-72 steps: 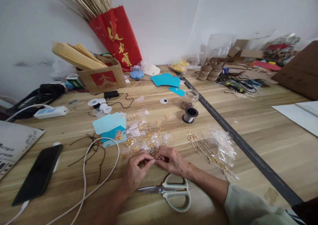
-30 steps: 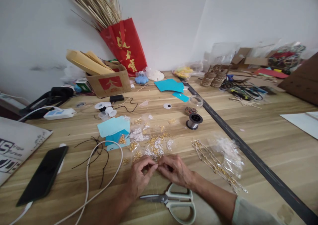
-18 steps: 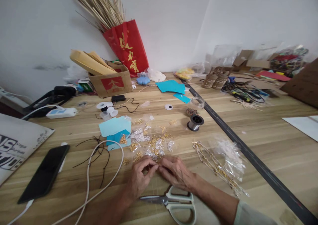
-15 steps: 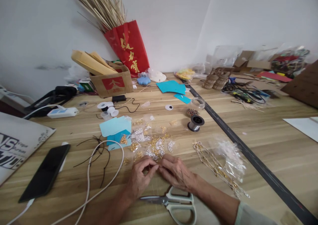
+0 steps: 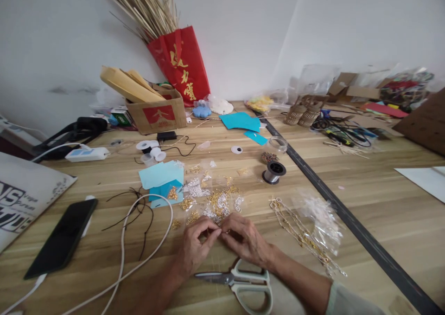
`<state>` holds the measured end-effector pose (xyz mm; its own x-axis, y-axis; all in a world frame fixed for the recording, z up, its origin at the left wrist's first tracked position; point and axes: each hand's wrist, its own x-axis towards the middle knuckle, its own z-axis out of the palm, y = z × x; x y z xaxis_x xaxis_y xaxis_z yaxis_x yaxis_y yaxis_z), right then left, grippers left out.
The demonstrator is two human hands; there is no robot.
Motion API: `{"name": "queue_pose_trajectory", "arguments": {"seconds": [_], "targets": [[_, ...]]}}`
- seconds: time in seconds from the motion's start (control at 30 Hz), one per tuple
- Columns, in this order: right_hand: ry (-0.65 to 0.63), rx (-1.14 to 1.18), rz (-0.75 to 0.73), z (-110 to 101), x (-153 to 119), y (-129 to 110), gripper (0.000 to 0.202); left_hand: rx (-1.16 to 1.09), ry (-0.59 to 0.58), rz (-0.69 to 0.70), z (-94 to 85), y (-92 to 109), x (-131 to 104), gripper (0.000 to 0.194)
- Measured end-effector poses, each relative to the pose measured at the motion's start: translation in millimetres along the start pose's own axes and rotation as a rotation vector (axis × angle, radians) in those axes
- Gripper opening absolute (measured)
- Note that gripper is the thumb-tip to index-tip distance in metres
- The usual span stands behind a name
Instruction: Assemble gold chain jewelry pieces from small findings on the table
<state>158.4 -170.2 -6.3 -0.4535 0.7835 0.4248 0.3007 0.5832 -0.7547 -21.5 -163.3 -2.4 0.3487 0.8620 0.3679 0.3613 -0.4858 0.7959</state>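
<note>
Just in front of a pile of gold and silver beads (image 5: 220, 203), my two hands meet with their fingertips almost touching. Thumb and index finger of my left hand (image 5: 199, 243) are pinched together; whatever they hold is too small to name. My right hand (image 5: 245, 241) is closed in a pinch too, with a tiny gold-coloured glint at its fingertips that I cannot identify. Below the hands lies a pair of scissors (image 5: 239, 282) with pale handles, blades toward the left. Silver rings (image 5: 238, 203) sit close beyond my right hand.
To the right are chains (image 5: 299, 236), a clear plastic bag (image 5: 323, 217) and a wire spool (image 5: 274, 172). Blue cards (image 5: 162, 176), a looped white cable (image 5: 123, 241) and a phone (image 5: 62, 236) lie left. A cardboard box (image 5: 158, 113) and red bag (image 5: 184, 64) stand behind.
The view has shifted very slightly. Both hands stay together in nearly the same place, and a small gold glint now shows at my right fingertips.
</note>
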Motion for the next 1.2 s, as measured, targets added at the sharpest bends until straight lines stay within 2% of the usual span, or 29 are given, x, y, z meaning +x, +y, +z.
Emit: {"name": "queue_pose_trajectory", "arguments": {"seconds": [0.13, 0.3, 0.5, 0.87, 1.07, 1.2], "targets": [[0.056, 0.028, 0.012, 5, -2, 4, 0.009, -0.003, -0.003, -0.003, -0.5, 1, 0, 0.02], [0.027, 0.041, 0.092, 4, -2, 4, 0.012, -0.003, -0.021, -0.02, -2.3, 1, 1, 0.019], [0.044, 0.05, 0.109, -3, -1, 0, 0.016, -0.028, -0.016, -0.049, -2.1, -2, 1, 0.011], [0.089, 0.128, 0.074, -7, -1, -6, 0.016, 0.107, -0.116, -0.038, 8.4, -9, -5, 0.032], [0.106, 0.115, 0.072, -7, -2, -2, 0.013, 0.157, -0.167, -0.026, 7.2, -6, -4, 0.01], [0.136, 0.054, 0.081, -5, -2, 4, 0.013, 0.189, -0.186, 0.03, 5.2, -5, -4, 0.014]]}}
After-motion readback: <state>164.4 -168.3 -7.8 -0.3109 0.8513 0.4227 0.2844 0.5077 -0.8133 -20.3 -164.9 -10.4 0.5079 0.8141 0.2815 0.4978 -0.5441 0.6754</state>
